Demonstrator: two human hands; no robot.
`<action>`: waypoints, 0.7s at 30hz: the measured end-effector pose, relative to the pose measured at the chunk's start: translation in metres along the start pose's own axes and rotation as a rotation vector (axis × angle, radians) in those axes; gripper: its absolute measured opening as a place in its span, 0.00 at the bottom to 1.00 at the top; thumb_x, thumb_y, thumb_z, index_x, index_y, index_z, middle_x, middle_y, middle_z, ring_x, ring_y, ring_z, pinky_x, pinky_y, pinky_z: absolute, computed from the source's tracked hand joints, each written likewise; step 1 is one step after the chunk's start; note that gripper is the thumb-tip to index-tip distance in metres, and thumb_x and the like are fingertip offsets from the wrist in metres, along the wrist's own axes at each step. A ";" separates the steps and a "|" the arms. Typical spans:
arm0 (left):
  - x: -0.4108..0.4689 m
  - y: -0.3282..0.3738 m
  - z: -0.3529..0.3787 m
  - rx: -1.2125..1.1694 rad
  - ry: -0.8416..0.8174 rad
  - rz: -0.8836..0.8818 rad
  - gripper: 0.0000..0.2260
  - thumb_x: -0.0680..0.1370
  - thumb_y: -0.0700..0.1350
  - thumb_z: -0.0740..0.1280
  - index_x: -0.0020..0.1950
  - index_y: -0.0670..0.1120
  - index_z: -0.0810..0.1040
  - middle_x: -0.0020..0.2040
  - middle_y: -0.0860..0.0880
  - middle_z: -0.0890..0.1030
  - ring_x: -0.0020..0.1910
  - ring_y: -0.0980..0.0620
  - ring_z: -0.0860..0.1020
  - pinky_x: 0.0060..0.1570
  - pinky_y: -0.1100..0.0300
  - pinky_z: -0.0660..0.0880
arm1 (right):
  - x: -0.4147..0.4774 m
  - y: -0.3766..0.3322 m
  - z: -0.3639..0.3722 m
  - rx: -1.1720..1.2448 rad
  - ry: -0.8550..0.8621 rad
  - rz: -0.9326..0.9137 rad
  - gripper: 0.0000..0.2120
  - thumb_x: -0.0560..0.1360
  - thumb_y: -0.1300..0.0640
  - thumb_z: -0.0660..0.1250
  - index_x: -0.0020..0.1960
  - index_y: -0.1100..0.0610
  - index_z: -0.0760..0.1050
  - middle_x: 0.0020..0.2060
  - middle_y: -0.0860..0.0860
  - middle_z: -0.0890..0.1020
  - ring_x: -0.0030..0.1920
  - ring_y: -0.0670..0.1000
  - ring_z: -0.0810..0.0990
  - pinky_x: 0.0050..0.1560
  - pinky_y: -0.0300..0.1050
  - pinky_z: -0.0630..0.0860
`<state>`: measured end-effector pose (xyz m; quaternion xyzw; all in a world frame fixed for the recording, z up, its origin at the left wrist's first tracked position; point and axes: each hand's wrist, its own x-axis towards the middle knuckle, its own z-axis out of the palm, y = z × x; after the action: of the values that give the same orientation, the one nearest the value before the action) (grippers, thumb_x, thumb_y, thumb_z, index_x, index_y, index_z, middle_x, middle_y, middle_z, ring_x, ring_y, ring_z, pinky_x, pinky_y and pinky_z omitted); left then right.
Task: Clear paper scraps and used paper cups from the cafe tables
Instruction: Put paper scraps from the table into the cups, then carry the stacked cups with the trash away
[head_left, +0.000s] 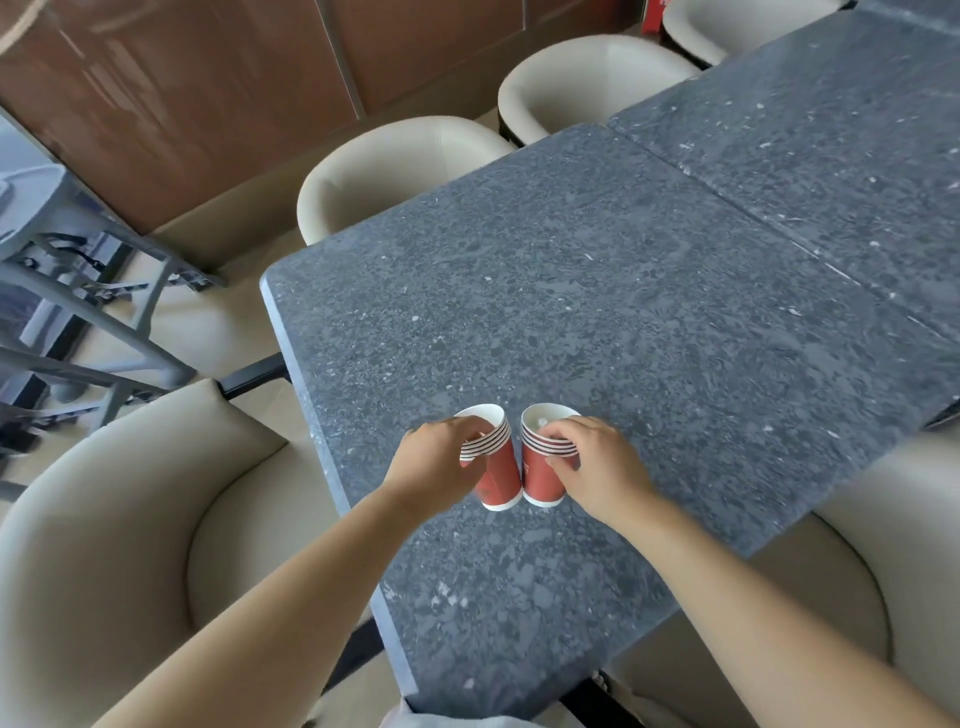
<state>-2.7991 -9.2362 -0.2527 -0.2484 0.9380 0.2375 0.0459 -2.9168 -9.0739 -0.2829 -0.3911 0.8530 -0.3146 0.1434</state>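
**Gripping two cup stacks, one in each hand**

Head view: the left hand curls round the rims of the left stack of red paper cups, which leans to the left. The right hand pinches the right stack of red paper cups just below its white rims, fingers hooked over the top.

The two stacks touch low down, over the dark grey speckled stone table and near its left edge. Whether they rest on it or hang just above, I cannot tell.

These nested cups look light and thin-walled, so a hard squeeze would likely crush them, and a loose hold could let the lower cups slip out. Best grip, I'd say: round the stiff rolled rims, with a finger under the base. Cream tub chairs ring the table.
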 end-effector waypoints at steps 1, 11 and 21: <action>-0.005 0.004 0.003 0.017 0.015 0.010 0.16 0.72 0.44 0.64 0.59 0.53 0.76 0.55 0.52 0.81 0.52 0.48 0.78 0.51 0.56 0.73 | -0.006 0.002 -0.002 -0.002 0.008 -0.005 0.13 0.71 0.63 0.68 0.55 0.56 0.77 0.53 0.50 0.81 0.56 0.52 0.76 0.54 0.43 0.71; -0.060 0.027 0.028 0.050 0.080 -0.040 0.17 0.71 0.43 0.65 0.60 0.52 0.76 0.58 0.52 0.80 0.57 0.47 0.77 0.57 0.53 0.71 | -0.046 0.005 -0.006 0.012 -0.043 -0.147 0.10 0.71 0.61 0.69 0.53 0.56 0.77 0.51 0.49 0.81 0.53 0.52 0.76 0.49 0.38 0.67; -0.120 0.035 0.022 0.029 0.170 -0.012 0.16 0.72 0.43 0.65 0.59 0.51 0.77 0.56 0.50 0.81 0.54 0.45 0.78 0.56 0.52 0.72 | -0.092 -0.025 -0.004 -0.041 -0.049 -0.200 0.11 0.72 0.63 0.67 0.54 0.57 0.77 0.52 0.52 0.81 0.54 0.54 0.76 0.52 0.41 0.69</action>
<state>-2.7122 -9.1460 -0.2331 -0.2724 0.9403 0.2019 -0.0289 -2.8444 -9.0152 -0.2639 -0.4845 0.8123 -0.3001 0.1240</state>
